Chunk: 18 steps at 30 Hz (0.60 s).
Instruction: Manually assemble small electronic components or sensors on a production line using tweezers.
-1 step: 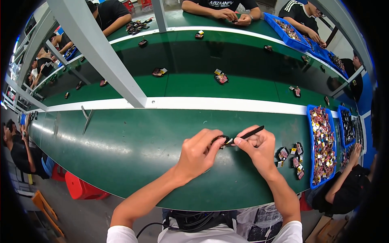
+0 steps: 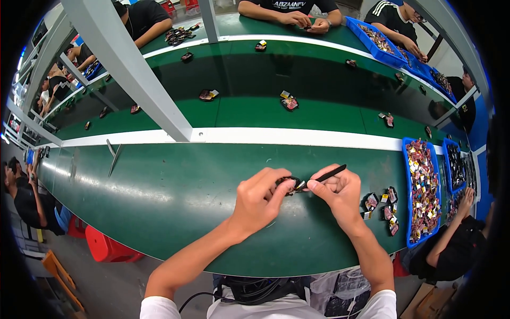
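Pinched between the thumb and fingers of my left hand is a small dark part, its outer end partly showing past the fingertips. My right hand grips a slim black hand tool like a pen. Its thick end sticks out up and to the right, and its tip meets the part beside my left thumb. Whether the tool is tweezers or a stick I cannot tell. Several small black parts with red wiring and yellow-white tags lie on the green table right of my right hand.
A blue tray full of similar parts stands at the right, with a smaller blue tray beyond it. Past a white rail, scattered parts lie on a green belt. A grey post rises left. Co-workers sit around.
My left hand and the part in it have shifted very slightly. Parts on the far side of the belt have crept slightly left. My right hand looks unchanged.
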{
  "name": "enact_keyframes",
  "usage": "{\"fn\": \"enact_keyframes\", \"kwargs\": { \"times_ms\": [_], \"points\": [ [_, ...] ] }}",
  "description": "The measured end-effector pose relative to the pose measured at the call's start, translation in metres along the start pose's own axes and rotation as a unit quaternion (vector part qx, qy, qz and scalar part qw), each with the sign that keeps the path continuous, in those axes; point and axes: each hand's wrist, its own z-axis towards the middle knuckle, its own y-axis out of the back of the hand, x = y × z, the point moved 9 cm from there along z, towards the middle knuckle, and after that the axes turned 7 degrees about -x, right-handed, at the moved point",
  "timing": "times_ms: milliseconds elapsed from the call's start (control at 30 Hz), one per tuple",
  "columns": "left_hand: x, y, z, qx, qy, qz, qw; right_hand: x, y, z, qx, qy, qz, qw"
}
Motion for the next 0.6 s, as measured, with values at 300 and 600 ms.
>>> {"fn": "enact_keyframes", "kwargs": {
  "times_ms": [300, 600],
  "points": [
    [0.044, -0.019, -0.013, 0.075, 0.293, -0.235, 0.924, -0.005, -0.001, -0.001, 0.022, -0.108, 0.095, 0.989],
    [0.052, -0.028, -0.017, 0.091, 0.367, -0.360, 0.853, 0.016, 0.000, -0.011, -0.034, 0.111, 0.004, 0.993]
  ]
}}
